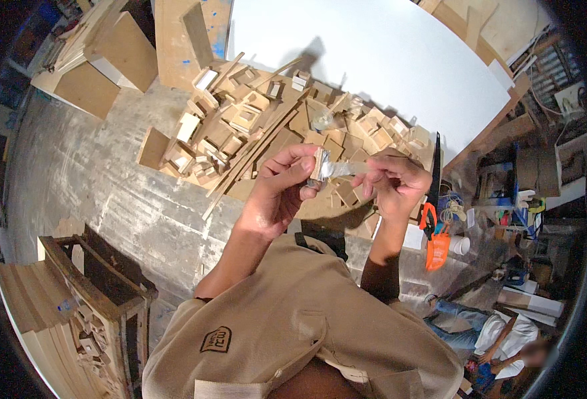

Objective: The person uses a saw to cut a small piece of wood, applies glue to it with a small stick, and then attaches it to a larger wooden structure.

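The left hand (277, 193) and right hand (393, 183) are raised together, each pinching one end of a small roll of clear tape (325, 167), stretched between them above the pile of wooden offcuts (253, 126) on the floor.

Foil packet (327, 167) — contents hidden, blurred.

Below me lies a bare concrete floor (100, 193) heaped with wood offcuts (267, 126); a white board (373, 60) leans beyond, a carved wooden frame (100, 286) at my left.
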A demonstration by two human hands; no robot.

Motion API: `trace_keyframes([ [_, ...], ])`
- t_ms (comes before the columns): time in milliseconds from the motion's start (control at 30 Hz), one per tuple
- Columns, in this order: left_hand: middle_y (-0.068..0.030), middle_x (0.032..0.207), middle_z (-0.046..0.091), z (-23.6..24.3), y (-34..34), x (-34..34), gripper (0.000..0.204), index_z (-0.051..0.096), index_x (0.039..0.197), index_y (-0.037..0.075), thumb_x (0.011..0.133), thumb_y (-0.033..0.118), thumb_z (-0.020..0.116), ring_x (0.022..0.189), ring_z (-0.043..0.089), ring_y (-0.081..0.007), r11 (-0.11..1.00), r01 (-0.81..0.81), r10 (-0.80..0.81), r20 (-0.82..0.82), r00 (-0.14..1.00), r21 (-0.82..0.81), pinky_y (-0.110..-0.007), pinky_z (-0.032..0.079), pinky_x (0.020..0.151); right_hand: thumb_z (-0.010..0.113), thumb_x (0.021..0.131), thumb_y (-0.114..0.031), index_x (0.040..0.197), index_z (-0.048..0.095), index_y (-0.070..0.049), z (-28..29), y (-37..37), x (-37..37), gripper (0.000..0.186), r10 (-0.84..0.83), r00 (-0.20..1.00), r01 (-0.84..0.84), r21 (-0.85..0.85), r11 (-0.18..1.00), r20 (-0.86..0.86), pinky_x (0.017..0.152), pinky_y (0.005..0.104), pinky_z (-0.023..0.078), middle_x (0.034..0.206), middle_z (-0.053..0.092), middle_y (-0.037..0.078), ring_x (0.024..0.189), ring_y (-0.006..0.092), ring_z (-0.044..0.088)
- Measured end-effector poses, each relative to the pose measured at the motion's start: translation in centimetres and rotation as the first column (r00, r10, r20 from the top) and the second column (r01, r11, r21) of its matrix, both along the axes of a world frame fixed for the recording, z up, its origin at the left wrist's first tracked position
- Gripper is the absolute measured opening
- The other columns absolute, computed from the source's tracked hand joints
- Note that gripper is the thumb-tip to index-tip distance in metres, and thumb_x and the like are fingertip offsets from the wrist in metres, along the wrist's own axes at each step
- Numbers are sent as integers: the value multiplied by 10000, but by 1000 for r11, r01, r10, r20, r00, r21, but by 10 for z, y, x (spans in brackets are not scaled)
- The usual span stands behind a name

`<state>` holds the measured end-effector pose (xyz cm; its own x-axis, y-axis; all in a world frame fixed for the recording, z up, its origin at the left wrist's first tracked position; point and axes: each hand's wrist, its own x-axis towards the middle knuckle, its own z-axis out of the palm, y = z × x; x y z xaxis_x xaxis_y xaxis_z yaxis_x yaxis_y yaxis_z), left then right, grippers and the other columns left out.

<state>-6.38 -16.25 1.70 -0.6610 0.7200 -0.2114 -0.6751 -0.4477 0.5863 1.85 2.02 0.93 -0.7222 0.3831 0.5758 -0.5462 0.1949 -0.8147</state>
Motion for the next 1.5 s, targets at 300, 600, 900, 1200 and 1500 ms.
trace_keyframes([
  [300, -28, 925, 644, -7, 0, -4, 191, 625, 1093, 17, 923, 103, 618, 704, 590, -69, 991, 77, -78, 7, 997, 112, -160, 500, 572, 625, 838, 110, 966, 669, 65, 1, 2, 6, 142, 43, 999, -42, -18, 999, 33, 526, 355, 567, 761, 631, 138, 485, 139, 562],
  [600, -12, 838, 612, -3, -5, -6, 195, 610, 1084, 30, 924, 141, 611, 659, 536, -67, 999, 19, -20, 23, 1000, 48, -167, 445, 561, 596, 821, 132, 947, 696, 56, -8, -9, -2, 178, -84, 996, 85, -38, 996, 33, 510, 291, 536, 755, 661, 136, 541, 170, 624],
  [900, 7, 850, 597, -5, -11, -12, 207, 600, 1087, 37, 917, 154, 619, 675, 519, -64, 999, -41, 41, 23, 999, 28, -155, 412, 529, 657, 835, 66, 962, 699, 38, -14, -22, -17, 138, -21, 999, 25, -129, 991, 36, 463, 293, 530, 719, 650, 130, 514, 169, 619],
  [1200, 8, 851, 588, -7, -15, -19, 200, 608, 1080, 43, 916, 158, 618, 678, 500, -69, 996, -84, 84, 40, 996, 4, -164, 404, 551, 640, 840, 75, 966, 702, 31, -22, -17, -31, 147, 24, 997, -17, -101, 995, 74, 504, 312, 558, 707, 634, 120, 490, 156, 591],
  [1500, -30, 945, 631, -14, -21, -27, 194, 611, 1111, 26, 937, 110, 596, 736, 559, -77, 991, -78, 72, 53, 996, 109, -201, 468, 634, 649, 858, 43, 935, 700, 27, -26, -11, -41, 94, 41, 994, -43, 17, 999, 102, 507, 315, 544, 752, 657, 114, 510, 148, 603],
])
